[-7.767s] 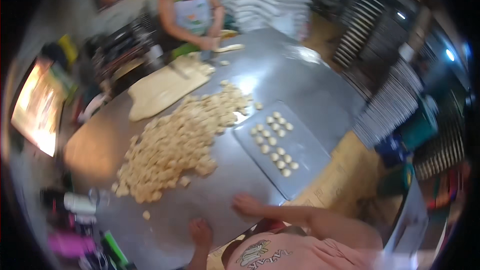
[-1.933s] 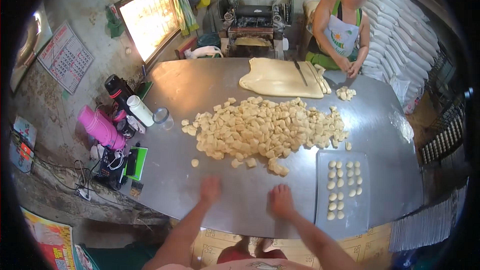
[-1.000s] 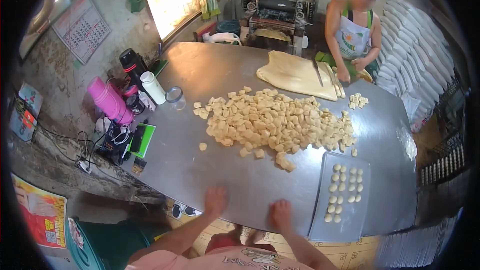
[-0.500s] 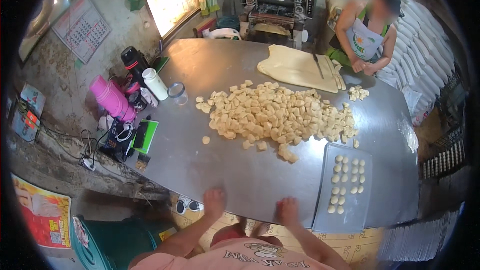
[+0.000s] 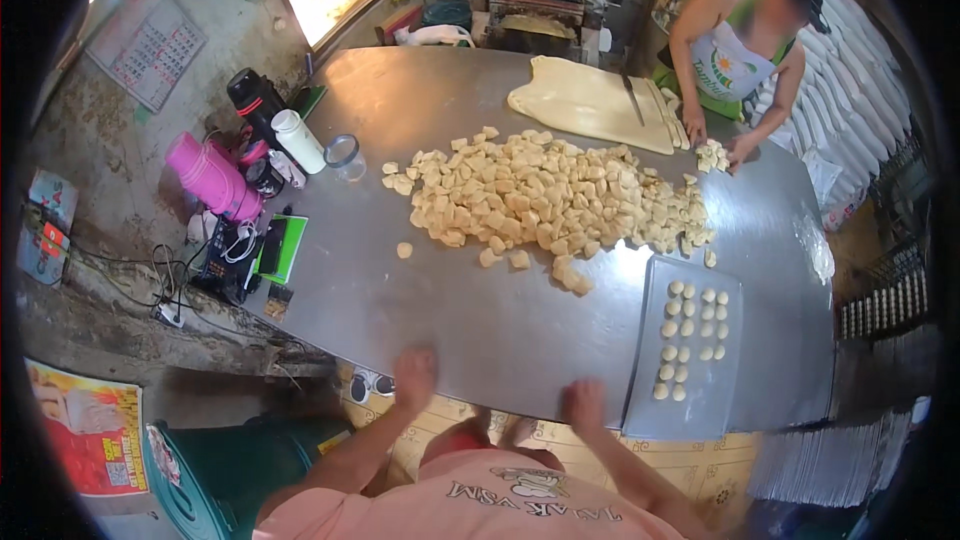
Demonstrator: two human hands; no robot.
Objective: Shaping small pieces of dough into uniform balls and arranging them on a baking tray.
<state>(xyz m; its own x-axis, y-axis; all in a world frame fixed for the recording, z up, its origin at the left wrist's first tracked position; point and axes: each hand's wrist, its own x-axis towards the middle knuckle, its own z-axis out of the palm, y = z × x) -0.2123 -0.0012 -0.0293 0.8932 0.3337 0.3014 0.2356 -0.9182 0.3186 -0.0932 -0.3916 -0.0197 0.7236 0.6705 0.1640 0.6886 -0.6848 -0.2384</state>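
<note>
My left hand (image 5: 414,376) and my right hand (image 5: 583,403) both rest flat on the near edge of a large steel table (image 5: 480,325), holding nothing that I can see. A big heap of cut dough pieces (image 5: 545,200) lies in the table's middle. To the right of my right hand sits a metal tray (image 5: 690,410) with several small dough balls (image 5: 688,335) in rows. At the far end lies a flat rolled dough sheet (image 5: 590,100).
Another person (image 5: 745,50) in an apron works at the table's far right corner beside a small pile of dough. A white bottle (image 5: 298,140), a pink flask (image 5: 212,178), a glass and phones crowd the left edge. A green bin (image 5: 240,470) stands below left.
The view has shifted as my head moved, bringing the table closer. My hands have stayed on the near table edge, drifting slightly. The other person keeps working at the far corner.
</note>
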